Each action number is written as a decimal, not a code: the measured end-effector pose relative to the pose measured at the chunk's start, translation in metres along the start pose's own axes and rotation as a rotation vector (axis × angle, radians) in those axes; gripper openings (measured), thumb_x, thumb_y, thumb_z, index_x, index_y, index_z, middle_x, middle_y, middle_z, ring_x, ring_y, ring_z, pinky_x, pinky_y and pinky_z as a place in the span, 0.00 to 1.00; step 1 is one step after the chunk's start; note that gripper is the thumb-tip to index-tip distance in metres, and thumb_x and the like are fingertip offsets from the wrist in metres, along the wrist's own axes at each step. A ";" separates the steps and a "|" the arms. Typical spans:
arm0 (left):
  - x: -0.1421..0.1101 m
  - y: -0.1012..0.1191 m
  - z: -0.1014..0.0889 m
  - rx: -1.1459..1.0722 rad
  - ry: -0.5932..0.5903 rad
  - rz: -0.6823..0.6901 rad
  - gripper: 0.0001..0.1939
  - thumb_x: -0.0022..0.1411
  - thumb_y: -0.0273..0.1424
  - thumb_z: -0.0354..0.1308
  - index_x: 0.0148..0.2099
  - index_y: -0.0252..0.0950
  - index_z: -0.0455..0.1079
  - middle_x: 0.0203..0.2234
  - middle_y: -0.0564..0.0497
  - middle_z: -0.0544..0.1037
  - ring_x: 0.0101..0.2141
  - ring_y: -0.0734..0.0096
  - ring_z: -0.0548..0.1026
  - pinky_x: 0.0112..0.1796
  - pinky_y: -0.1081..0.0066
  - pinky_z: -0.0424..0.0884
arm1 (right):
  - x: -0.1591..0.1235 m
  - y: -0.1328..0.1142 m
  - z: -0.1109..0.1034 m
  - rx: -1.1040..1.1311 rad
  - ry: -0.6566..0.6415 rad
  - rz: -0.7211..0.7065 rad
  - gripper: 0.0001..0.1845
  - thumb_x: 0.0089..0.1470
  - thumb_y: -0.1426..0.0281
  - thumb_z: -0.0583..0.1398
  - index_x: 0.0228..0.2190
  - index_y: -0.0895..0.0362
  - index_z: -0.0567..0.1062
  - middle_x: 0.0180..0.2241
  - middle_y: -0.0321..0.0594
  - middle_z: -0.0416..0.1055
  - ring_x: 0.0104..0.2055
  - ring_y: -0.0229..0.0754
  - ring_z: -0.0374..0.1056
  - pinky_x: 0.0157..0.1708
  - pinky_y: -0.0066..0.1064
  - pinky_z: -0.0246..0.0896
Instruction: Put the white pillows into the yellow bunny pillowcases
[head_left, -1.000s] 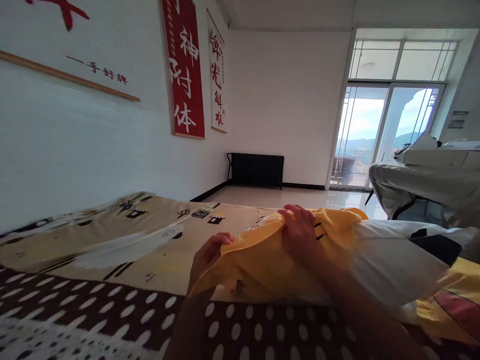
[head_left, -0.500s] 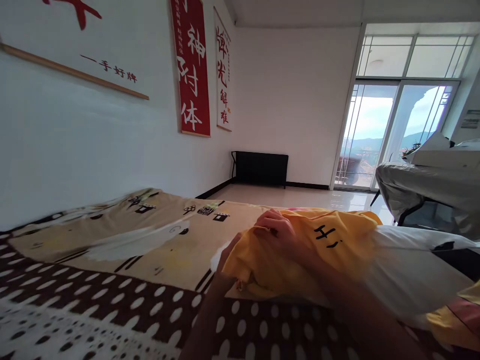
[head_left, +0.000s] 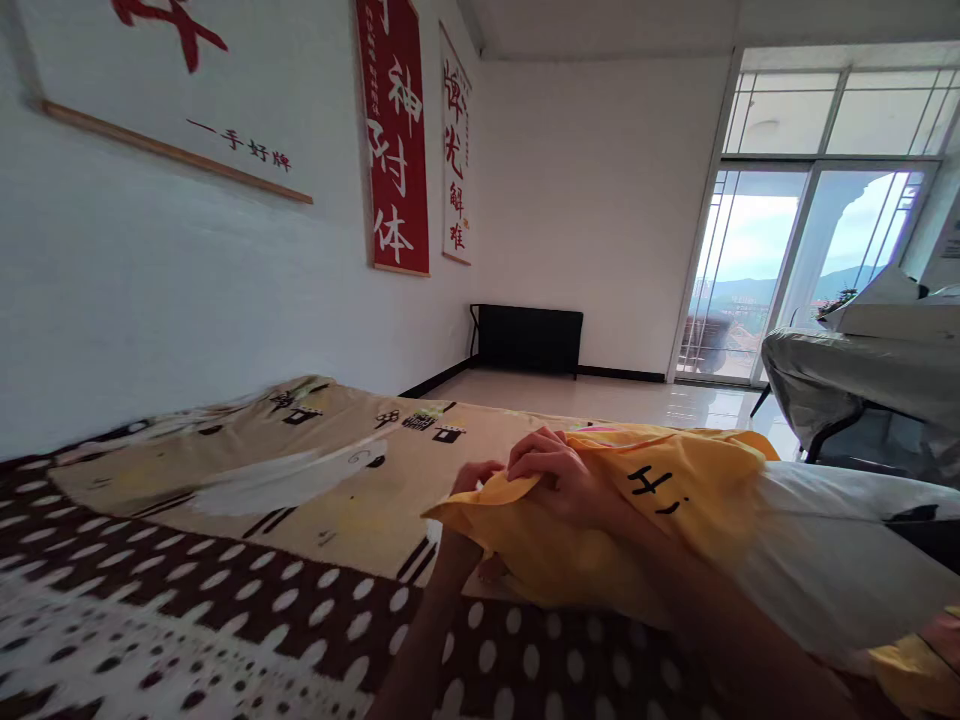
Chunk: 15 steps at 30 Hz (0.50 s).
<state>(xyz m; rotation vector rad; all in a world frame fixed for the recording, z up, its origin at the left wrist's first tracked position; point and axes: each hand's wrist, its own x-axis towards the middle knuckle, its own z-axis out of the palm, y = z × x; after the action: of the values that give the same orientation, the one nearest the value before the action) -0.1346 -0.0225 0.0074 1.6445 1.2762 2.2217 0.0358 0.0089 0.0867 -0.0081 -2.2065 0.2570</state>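
Note:
A yellow pillowcase (head_left: 600, 540) with black marks is drawn over a white pillow (head_left: 832, 560) that lies on the bed. My right hand (head_left: 555, 470) grips the upper edge of the pillowcase's open end, fingers curled over the cloth. Just left of it, my left hand (head_left: 469, 480) holds the same edge from below, mostly hidden by the fabric. The pillow's white end sticks out to the right.
The bed carries a beige printed cover (head_left: 300, 470) and a brown sheet with white dots (head_left: 225, 620). Red and white scrolls (head_left: 394, 140) hang on the left wall. A black low cabinet (head_left: 529, 340), a covered table (head_left: 855, 380) and glass doors (head_left: 787, 270) stand beyond.
Both hands have drawn closer together at the pillowcase's open end, bunching the yellow cloth. The view has shifted slightly right and down.

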 end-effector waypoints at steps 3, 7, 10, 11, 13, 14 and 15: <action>-0.013 0.002 -0.002 0.049 0.213 0.052 0.07 0.46 0.32 0.59 0.30 0.36 0.68 0.24 0.54 0.69 0.27 0.70 0.66 0.29 0.73 0.67 | 0.003 0.002 -0.003 0.015 -0.016 0.050 0.07 0.51 0.78 0.57 0.30 0.56 0.74 0.33 0.38 0.70 0.36 0.38 0.63 0.42 0.35 0.55; -0.024 0.007 -0.004 -0.110 -0.049 -0.011 0.13 0.50 0.38 0.56 0.37 0.35 0.70 0.29 0.49 0.73 0.31 0.66 0.70 0.32 0.70 0.69 | 0.003 0.009 -0.004 0.010 0.031 0.089 0.08 0.51 0.79 0.55 0.31 0.56 0.72 0.29 0.36 0.68 0.32 0.37 0.61 0.36 0.31 0.56; -0.026 0.005 0.001 -0.148 -0.129 -0.129 0.19 0.46 0.37 0.61 0.40 0.34 0.69 0.33 0.46 0.76 0.35 0.62 0.73 0.34 0.68 0.71 | 0.003 0.013 -0.003 -0.017 0.104 0.065 0.12 0.49 0.81 0.53 0.31 0.56 0.73 0.29 0.37 0.67 0.33 0.38 0.61 0.37 0.31 0.57; -0.026 0.004 0.004 -0.112 -0.112 -0.135 0.18 0.45 0.37 0.62 0.39 0.34 0.69 0.32 0.47 0.76 0.34 0.62 0.73 0.34 0.68 0.71 | 0.003 0.014 -0.002 -0.027 0.118 0.055 0.13 0.49 0.82 0.53 0.31 0.56 0.73 0.29 0.37 0.68 0.34 0.38 0.62 0.37 0.31 0.57; -0.026 0.003 0.009 -0.035 -0.091 -0.103 0.17 0.45 0.37 0.63 0.37 0.34 0.69 0.30 0.48 0.75 0.32 0.63 0.73 0.33 0.68 0.71 | 0.004 0.015 0.001 -0.052 0.123 0.026 0.14 0.49 0.82 0.53 0.30 0.56 0.75 0.29 0.37 0.68 0.33 0.38 0.62 0.38 0.31 0.58; -0.026 0.004 0.011 -0.010 -0.079 -0.076 0.17 0.45 0.37 0.63 0.37 0.34 0.69 0.29 0.48 0.75 0.32 0.64 0.72 0.32 0.68 0.70 | 0.004 0.016 0.003 -0.073 0.121 0.003 0.14 0.49 0.81 0.53 0.30 0.55 0.75 0.28 0.37 0.68 0.33 0.38 0.62 0.37 0.30 0.58; -0.027 0.004 0.013 0.001 -0.065 -0.054 0.17 0.46 0.36 0.63 0.38 0.34 0.69 0.29 0.49 0.75 0.31 0.65 0.72 0.32 0.68 0.70 | 0.003 0.016 0.004 -0.102 0.123 -0.024 0.14 0.49 0.81 0.54 0.29 0.55 0.76 0.28 0.37 0.67 0.33 0.38 0.62 0.37 0.30 0.58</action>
<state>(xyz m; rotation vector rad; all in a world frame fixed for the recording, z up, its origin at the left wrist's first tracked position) -0.1114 -0.0317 -0.0092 1.6477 1.2895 2.1201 0.0289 0.0242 0.0838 -0.0525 -2.0938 0.1268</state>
